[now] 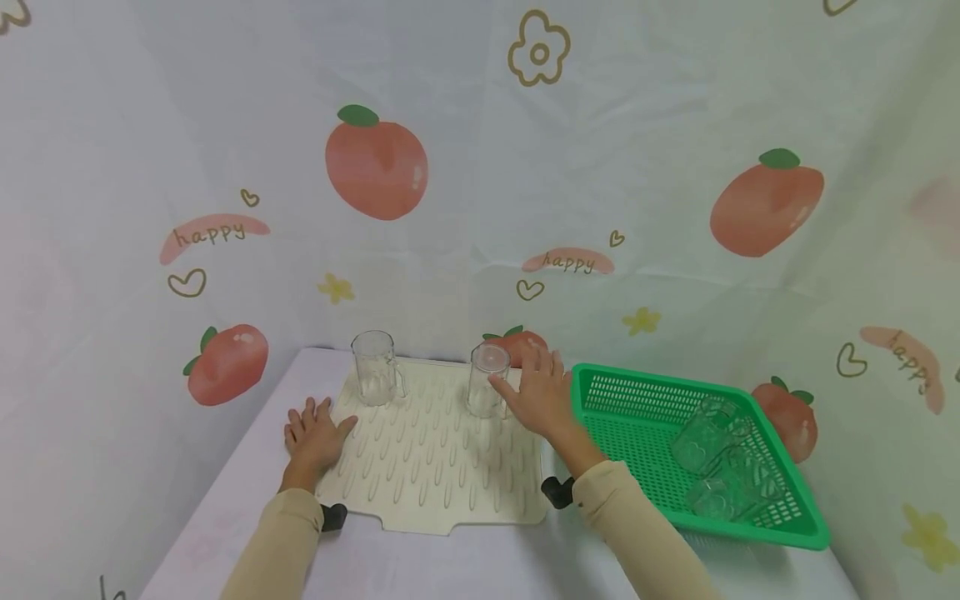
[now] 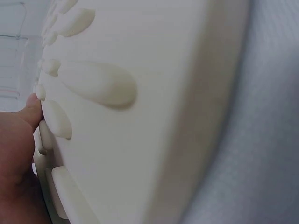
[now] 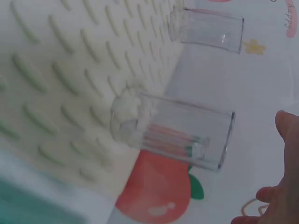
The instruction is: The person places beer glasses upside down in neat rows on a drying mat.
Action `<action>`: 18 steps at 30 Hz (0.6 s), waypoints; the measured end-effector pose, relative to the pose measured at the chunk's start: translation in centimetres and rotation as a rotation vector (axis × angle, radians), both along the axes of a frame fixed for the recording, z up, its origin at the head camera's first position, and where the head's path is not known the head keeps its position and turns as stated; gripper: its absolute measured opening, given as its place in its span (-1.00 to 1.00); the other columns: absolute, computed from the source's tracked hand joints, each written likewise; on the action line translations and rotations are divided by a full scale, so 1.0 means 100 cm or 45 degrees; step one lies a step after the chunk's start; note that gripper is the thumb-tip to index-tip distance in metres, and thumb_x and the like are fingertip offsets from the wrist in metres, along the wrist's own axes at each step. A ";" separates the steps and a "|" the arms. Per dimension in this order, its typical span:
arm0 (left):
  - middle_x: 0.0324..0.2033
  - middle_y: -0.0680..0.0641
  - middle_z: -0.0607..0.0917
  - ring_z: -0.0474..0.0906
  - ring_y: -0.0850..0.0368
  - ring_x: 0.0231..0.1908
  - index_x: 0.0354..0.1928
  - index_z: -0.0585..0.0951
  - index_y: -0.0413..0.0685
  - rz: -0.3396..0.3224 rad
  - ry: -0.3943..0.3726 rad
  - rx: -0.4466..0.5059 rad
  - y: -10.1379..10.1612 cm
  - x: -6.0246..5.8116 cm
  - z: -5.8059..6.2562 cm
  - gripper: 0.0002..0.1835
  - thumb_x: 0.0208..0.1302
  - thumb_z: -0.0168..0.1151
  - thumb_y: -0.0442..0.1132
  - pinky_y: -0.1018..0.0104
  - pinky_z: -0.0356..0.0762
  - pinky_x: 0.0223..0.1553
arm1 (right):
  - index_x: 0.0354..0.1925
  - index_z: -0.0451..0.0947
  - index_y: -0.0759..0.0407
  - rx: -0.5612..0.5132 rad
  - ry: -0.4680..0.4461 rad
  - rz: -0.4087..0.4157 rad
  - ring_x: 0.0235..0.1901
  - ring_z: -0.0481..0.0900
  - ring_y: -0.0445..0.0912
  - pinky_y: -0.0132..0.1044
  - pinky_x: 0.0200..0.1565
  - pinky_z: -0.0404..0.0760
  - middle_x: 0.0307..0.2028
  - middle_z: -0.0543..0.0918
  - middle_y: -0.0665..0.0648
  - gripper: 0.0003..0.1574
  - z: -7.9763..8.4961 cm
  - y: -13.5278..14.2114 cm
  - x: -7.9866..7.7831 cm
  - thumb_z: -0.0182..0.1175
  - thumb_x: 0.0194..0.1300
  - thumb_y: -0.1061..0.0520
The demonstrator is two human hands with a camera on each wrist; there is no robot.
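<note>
On the back part of a cream ridged drying mat (image 1: 420, 500) stand two clear glass mugs. One mug (image 1: 373, 371) is at the left with its handle facing right; the other mug (image 1: 480, 398) is at the right. My right hand (image 1: 542, 398), fingers spread, hovers beside the right mug and overlaps it in the head view. The right wrist view shows a gap between these fingers (image 3: 287, 126) and that mug (image 3: 187, 130). At the mat's left edge my left hand (image 1: 315, 440) lies with fingers extended, its thumb over the border, holding nothing.
To the right sits a green plastic basket (image 1: 787, 537), close to my right forearm. Glass mugs (image 1: 705, 437) lie tipped at its right end. A white cloth backdrop (image 1: 465, 192) with printed fruit rises directly behind the mat.
</note>
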State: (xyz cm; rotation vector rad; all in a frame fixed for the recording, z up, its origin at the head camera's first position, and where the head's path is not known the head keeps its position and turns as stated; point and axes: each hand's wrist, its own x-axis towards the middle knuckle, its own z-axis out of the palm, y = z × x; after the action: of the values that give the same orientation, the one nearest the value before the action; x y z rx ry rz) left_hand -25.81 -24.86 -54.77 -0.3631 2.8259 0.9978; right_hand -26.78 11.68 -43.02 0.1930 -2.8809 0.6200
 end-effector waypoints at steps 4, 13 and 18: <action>0.55 -0.50 -0.36 -0.64 -0.54 0.52 0.58 -0.11 -0.33 -0.009 -0.005 0.005 0.001 0.001 0.003 -0.13 0.56 -0.04 0.11 -0.41 -0.66 0.47 | 0.60 0.00 0.14 0.022 -0.091 -0.016 0.57 -0.09 0.44 0.57 0.42 -0.04 0.59 0.02 0.40 0.11 0.011 0.017 -0.001 0.06 0.41 -0.44; 0.56 -0.49 -0.37 -0.66 -0.52 0.52 0.59 -0.11 -0.31 -0.003 -0.007 0.016 -0.001 0.001 0.004 -0.12 0.56 -0.04 0.11 -0.40 -0.67 0.47 | 0.65 -0.22 0.11 0.138 -0.180 -0.064 0.57 -0.27 0.49 0.61 0.40 -0.21 0.62 -0.21 0.43 0.21 0.026 0.060 -0.004 -0.05 0.42 -0.52; 0.56 -0.49 -0.36 -0.66 -0.52 0.52 0.59 -0.11 -0.31 0.006 -0.009 0.015 -0.001 0.000 0.003 -0.12 0.55 -0.02 0.11 -0.40 -0.67 0.47 | 0.65 -0.28 0.11 0.195 -0.239 -0.109 0.57 -0.35 0.50 0.62 0.40 -0.27 0.62 -0.29 0.44 0.21 0.029 0.082 -0.005 -0.09 0.44 -0.52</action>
State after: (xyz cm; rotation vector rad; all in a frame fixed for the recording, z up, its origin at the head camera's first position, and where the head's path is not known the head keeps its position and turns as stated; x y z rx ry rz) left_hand -25.76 -24.94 -54.49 -0.3717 2.8132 1.0111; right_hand -27.31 19.91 -40.12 0.0332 -3.0999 0.4236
